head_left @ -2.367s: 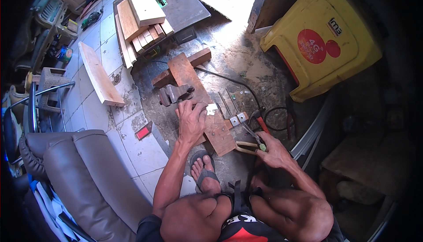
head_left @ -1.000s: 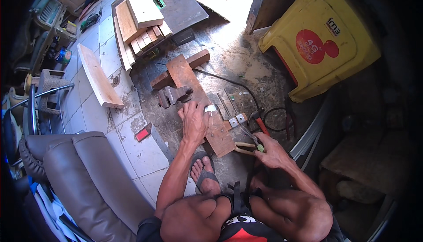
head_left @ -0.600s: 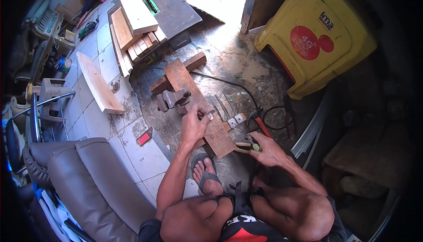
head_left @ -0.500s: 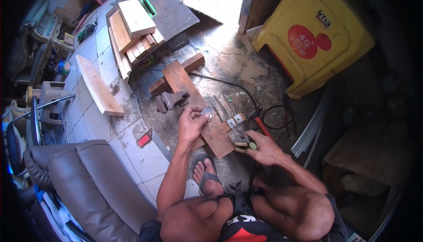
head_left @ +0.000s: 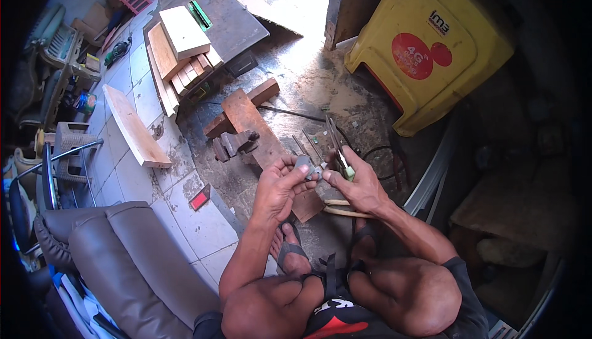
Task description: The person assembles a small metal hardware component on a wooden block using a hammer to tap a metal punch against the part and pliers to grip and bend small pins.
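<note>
Floor of stained grey concrete meets white square tiles; a brown padded seat and a yellow plastic stool flank a rust-brown wooden plank. Over its near part, the left hand pinches with thumb and fingers, while the right hand curls closed round a slender steel tool with a pale-green grip. Between the left fingertips sits a small, flat, dull-grey piece, close to the right thumb.
</note>
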`<state>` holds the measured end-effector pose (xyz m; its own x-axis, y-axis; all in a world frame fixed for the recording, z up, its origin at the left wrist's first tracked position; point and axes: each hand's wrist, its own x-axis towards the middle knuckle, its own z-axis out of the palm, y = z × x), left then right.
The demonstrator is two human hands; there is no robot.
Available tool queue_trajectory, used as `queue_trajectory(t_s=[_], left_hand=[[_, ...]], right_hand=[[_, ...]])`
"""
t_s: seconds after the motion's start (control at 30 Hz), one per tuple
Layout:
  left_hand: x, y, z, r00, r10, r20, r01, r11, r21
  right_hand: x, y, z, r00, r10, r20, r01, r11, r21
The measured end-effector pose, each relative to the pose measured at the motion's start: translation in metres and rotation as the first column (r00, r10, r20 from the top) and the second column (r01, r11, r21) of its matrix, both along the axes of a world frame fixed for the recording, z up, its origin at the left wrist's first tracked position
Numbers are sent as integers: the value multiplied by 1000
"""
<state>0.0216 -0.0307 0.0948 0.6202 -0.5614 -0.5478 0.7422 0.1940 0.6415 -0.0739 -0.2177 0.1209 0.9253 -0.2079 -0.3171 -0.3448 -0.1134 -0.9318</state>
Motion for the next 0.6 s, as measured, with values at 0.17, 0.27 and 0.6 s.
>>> queue_trajectory(t_s=[0.17, 0.27, 0.6], left_hand=[[-9, -2, 2, 990, -97, 107, 99, 995, -11], [-10, 0, 6, 991, -95, 99, 103, 992, -76], [-13, 4, 15, 964, -93, 250, 82, 995, 57]], right_hand=[[5, 10, -1, 990, -83, 115, 81, 997, 19], [5, 7, 3, 994, -93, 62, 88, 992, 89], [5, 11, 3, 993, -82, 87, 78, 996, 42]])
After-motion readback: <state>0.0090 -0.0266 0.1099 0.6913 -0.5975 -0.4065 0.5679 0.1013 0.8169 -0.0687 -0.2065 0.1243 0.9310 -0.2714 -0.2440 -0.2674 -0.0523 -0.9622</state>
